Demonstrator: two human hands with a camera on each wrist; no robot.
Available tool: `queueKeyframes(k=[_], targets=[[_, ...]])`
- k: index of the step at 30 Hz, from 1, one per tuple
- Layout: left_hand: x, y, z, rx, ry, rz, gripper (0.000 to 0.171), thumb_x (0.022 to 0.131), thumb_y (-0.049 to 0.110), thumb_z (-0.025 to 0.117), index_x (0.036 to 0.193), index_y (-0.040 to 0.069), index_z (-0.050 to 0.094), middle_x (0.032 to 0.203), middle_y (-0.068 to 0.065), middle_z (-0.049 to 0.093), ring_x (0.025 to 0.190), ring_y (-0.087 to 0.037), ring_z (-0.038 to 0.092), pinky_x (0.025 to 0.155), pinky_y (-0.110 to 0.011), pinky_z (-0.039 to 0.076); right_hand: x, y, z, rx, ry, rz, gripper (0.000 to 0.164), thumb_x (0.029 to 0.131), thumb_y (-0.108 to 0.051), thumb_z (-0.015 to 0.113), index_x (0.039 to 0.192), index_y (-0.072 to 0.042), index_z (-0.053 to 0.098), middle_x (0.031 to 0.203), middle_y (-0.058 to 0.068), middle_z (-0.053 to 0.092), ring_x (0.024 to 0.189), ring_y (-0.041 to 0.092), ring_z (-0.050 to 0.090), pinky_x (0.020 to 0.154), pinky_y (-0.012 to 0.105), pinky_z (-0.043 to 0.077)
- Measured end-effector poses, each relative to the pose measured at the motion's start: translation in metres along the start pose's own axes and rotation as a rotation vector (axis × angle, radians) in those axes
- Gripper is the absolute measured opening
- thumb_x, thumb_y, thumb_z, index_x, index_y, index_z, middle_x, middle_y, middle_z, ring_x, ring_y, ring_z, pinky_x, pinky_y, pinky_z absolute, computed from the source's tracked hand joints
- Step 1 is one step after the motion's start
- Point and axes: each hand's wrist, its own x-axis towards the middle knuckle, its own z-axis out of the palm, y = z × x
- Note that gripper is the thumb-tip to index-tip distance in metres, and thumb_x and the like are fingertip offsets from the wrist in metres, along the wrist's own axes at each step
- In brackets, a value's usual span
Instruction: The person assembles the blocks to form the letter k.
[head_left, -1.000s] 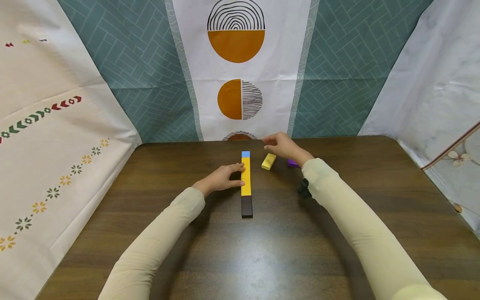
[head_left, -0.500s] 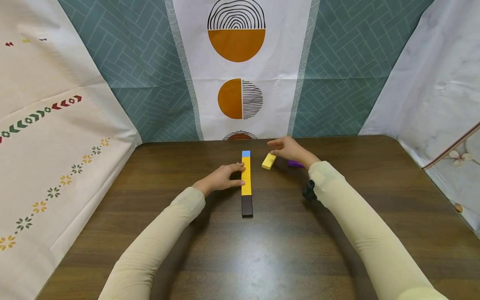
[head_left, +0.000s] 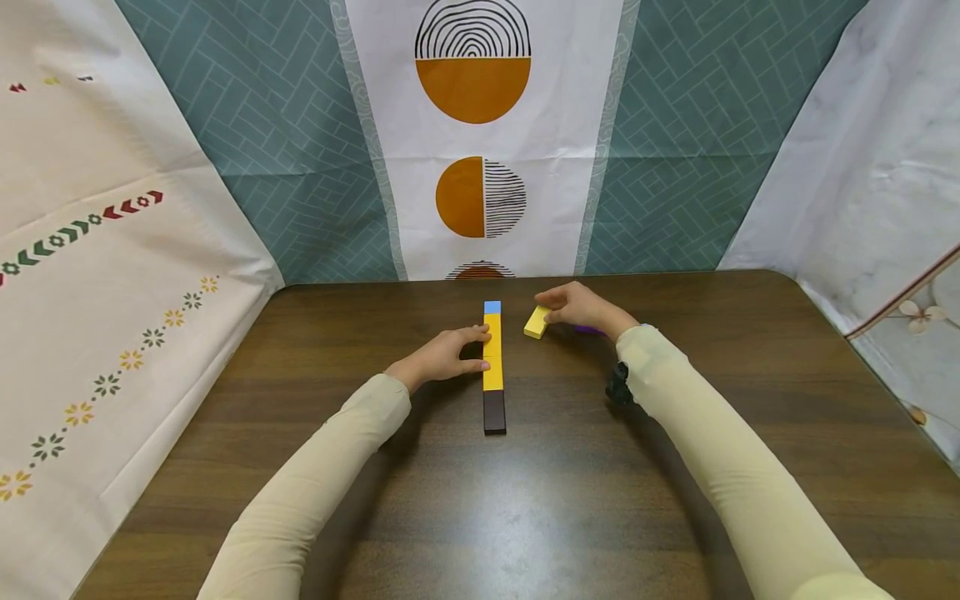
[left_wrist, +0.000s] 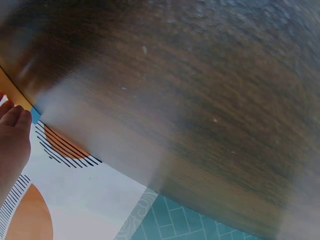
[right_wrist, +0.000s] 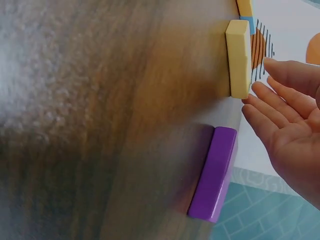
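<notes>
A straight row of blocks stands on the table, running away from the person: a black block [head_left: 494, 412], yellow blocks [head_left: 492, 375] and a blue block [head_left: 492, 307] at the far end. My left hand [head_left: 442, 355] touches the left side of the yellow part, thumb and fingers spread along it. To the right of the row lies a separate pale yellow block [head_left: 536, 322], slanted. My right hand [head_left: 581, 306] is at its far right end; in the right wrist view the thumb and fingers stand apart beside the block. A purple block [right_wrist: 214, 172] lies under and beyond the right hand.
The brown wooden table [head_left: 480, 517] carries all the blocks. A patterned cloth [head_left: 480, 200] hangs directly behind its far edge, with a pale embroidered cloth [head_left: 112, 333] at the left and a white one [head_left: 877, 167] at the right.
My right hand has come down and toward me, arriving at the pale yellow block and covering more of the purple one. The left hand and the row have stayed in place.
</notes>
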Motion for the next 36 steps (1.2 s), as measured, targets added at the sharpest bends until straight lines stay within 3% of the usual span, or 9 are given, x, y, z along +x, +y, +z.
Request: queueKeyframes(k=[9,23,36], targets=[[0.0,-0.001,0.001,-0.003,0.006,0.003,0.064,0.091,0.033,0.066,0.143,0.004,0.044,0.155,-0.006,0.031,0.145,-0.023,0.022,0.116,-0.042,0.02,0.001,0.001,0.005,-0.07,0.001,-0.006,0.05,0.088,0.006,0.061,0.137,0.005,0.049,0.137,0.024,0.05,0.122,0.037,0.051,0.1,0.044,0.044],[0.002,-0.003,0.0,-0.004,-0.001,0.012,0.064,0.091,0.033,0.066,0.144,0.004,0.044,0.155,-0.006,0.03,0.145,-0.023,0.022,0.116,-0.042,0.02,0.002,-0.001,0.007,-0.114,0.011,0.015,0.048,0.086,0.009,0.063,0.133,0.004,0.055,0.128,0.024,0.058,0.113,0.034,0.058,0.092,0.039,0.05],[0.001,-0.002,0.0,0.0,-0.002,0.005,0.063,0.092,0.033,0.066,0.144,0.004,0.044,0.155,-0.005,0.03,0.145,-0.022,0.021,0.116,-0.041,0.02,0.0,-0.004,0.011,-0.199,0.023,-0.006,0.042,0.083,0.002,0.072,0.124,0.003,0.063,0.116,0.02,0.066,0.1,0.028,0.064,0.087,0.036,0.053]])
